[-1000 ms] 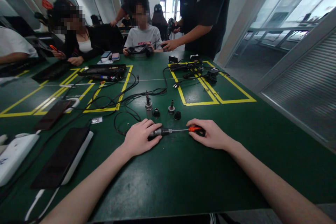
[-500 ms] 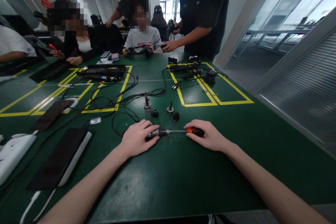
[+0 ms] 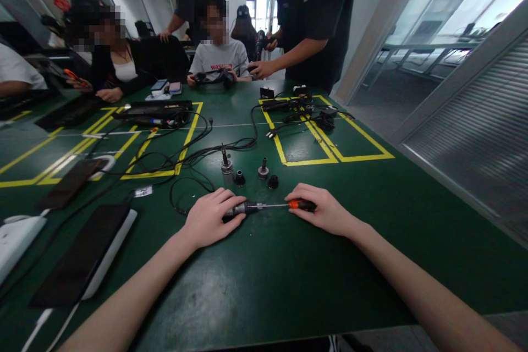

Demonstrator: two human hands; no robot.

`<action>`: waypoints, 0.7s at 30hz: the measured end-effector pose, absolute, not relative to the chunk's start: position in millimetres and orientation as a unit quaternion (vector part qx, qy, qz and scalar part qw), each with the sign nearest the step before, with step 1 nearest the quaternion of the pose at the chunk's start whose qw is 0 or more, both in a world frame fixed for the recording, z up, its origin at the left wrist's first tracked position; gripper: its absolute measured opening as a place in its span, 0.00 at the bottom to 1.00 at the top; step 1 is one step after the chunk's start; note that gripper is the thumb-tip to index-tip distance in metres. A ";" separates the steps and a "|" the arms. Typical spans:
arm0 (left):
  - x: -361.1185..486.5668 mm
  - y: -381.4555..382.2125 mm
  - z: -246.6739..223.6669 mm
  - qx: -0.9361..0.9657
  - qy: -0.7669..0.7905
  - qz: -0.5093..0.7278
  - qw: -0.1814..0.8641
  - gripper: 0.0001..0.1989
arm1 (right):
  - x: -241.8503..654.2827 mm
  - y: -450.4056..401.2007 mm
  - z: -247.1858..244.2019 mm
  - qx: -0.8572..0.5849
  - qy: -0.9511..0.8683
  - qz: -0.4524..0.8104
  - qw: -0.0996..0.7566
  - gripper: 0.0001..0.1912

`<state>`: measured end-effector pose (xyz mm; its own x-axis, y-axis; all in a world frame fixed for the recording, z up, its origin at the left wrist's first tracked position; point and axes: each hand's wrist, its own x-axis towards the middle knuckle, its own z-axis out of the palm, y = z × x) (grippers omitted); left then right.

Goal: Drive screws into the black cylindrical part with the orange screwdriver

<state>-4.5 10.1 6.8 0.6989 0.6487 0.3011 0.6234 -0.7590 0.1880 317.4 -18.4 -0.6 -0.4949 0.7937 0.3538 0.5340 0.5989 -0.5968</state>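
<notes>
- Your view has swung a little, so the surface (image 3: pixel 264 286) and what stands on it sit further left; your hands keep their places relative to the tools and loose parts.
- Your left hand (image 3: pixel 212 217) is closed over a dark grey corded cylindrical tool (image 3: pixel 238 209), its narrow metal nose pointing right.
- Your right hand (image 3: pixel 324 209) is clamped on the orange-and-black handle of a screwdriver (image 3: pixel 294 204), thumb and fingers pinching it near the shaft.
- The screwdriver's thin shaft points left, in line with the tool's nose; whether the tip touches or enters it, you cannot tell.
- Just beyond your hands stand a metal cylinder with a spindle (image 3: pixel 226 170), a dark collar (image 3: pixel 240 178), a stemmed metal piece (image 3: pixel 263 170) and a dark cap (image 3: pixel 273 181), all apart.
- To your left, a dark slab-shaped device (image 3: pixel 78 253) lies over a white one (image 3: pixel 111 253), near a white power strip (image 3: pixel 20 239).
- Black cables (image 3: pixel 243 144) run across the surface, beyond the parts.
- Across from you, a seated person (image 3: pixel 218 58) holds a dark device.
</notes>
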 end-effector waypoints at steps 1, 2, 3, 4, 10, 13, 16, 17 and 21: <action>-4.5 10.3 6.9 0.921 0.345 0.176 0.036 0.15 | 317.1 -18.4 -0.9 -0.395 -0.842 0.205 0.304 0.09; -4.5 10.4 7.0 0.921 0.345 0.176 0.036 0.15 | 317.0 -18.6 -0.7 -0.394 -0.846 0.202 0.298 0.09; -4.6 10.5 7.0 0.921 0.346 0.176 0.037 0.15 | 317.0 -18.8 -0.2 -0.394 -0.848 0.200 0.292 0.09; -4.7 10.5 7.0 0.921 0.346 0.176 0.037 0.15 | 317.2 -19.0 0.8 -0.395 -0.850 0.199 0.287 0.10; -5.6 9.3 7.1 0.921 0.346 0.174 0.043 0.16 | 321.1 -18.7 3.9 -0.389 -0.850 0.181 0.305 0.08; -5.5 8.9 7.1 0.921 0.347 0.175 0.040 0.16 | 321.0 -18.4 1.1 -0.390 -0.853 0.162 0.305 0.09; -5.0 8.8 7.2 0.923 0.341 0.175 0.038 0.16 | 318.9 -19.9 -0.5 -0.402 -0.863 0.130 0.276 0.10; -4.8 8.8 7.2 0.923 0.340 0.176 0.039 0.16 | 318.0 -20.6 -0.3 -0.405 -0.866 0.125 0.266 0.11; -4.4 9.2 7.5 0.921 0.345 0.175 0.042 0.15 | 315.7 -22.6 1.9 -0.402 -0.867 0.154 0.251 0.13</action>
